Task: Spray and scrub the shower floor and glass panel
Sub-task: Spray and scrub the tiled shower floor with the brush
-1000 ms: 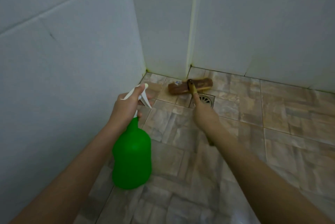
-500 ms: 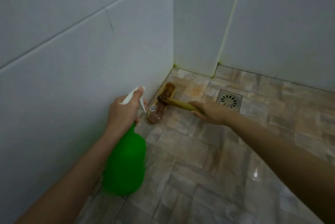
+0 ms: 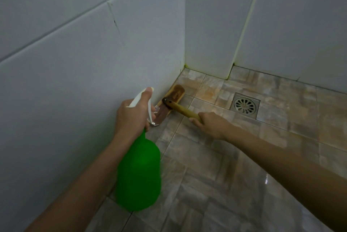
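My left hand (image 3: 132, 117) grips the white trigger head of a green spray bottle (image 3: 139, 173), which hangs above the floor near the left wall. My right hand (image 3: 211, 124) holds the yellow wooden handle of a scrub brush (image 3: 170, 103). The brown brush head lies on the beige tiled shower floor (image 3: 225, 184), pressed along the foot of the left wall. The spray nozzle sits just left of the brush head. No glass panel is in view.
White tiled walls (image 3: 75, 62) enclose the floor on the left and at the back, with a corner post jutting out. A round metal drain (image 3: 245, 107) sits in the floor right of the brush. Wet sheen shows at lower right.
The brush has swung from the back corner by the drain to the foot of the left wall. The view has turned left and moved closer. The bottle stays in my left hand.
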{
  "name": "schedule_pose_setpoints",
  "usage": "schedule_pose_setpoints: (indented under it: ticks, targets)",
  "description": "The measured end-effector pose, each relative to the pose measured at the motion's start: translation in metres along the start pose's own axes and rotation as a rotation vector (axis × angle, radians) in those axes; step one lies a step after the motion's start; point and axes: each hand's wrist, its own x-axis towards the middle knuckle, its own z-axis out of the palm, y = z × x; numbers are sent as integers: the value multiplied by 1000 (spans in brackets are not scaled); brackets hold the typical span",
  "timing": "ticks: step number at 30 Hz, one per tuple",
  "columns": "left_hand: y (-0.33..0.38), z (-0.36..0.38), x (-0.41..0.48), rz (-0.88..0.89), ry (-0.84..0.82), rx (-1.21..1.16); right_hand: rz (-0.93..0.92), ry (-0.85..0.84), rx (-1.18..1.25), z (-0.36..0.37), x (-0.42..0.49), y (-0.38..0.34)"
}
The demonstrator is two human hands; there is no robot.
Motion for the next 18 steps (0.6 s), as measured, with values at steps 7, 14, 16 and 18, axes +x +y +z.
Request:
schedule_pose_setpoints:
  ticks: [7,14,16,18]
  targets:
    - [8,-26,0,-32,-74,-130,211,152,-201,-64,69,51]
    - [-10,-44,-11,-71,-106,-133,14,3,-189,-29,42,42]
    - [-13,-46,-11,-84,-96,-134,67,50,-199,-46,62,48]
    - [-16,-49,-13,-99,-100,-119,148,74,-202,-72,84,59]
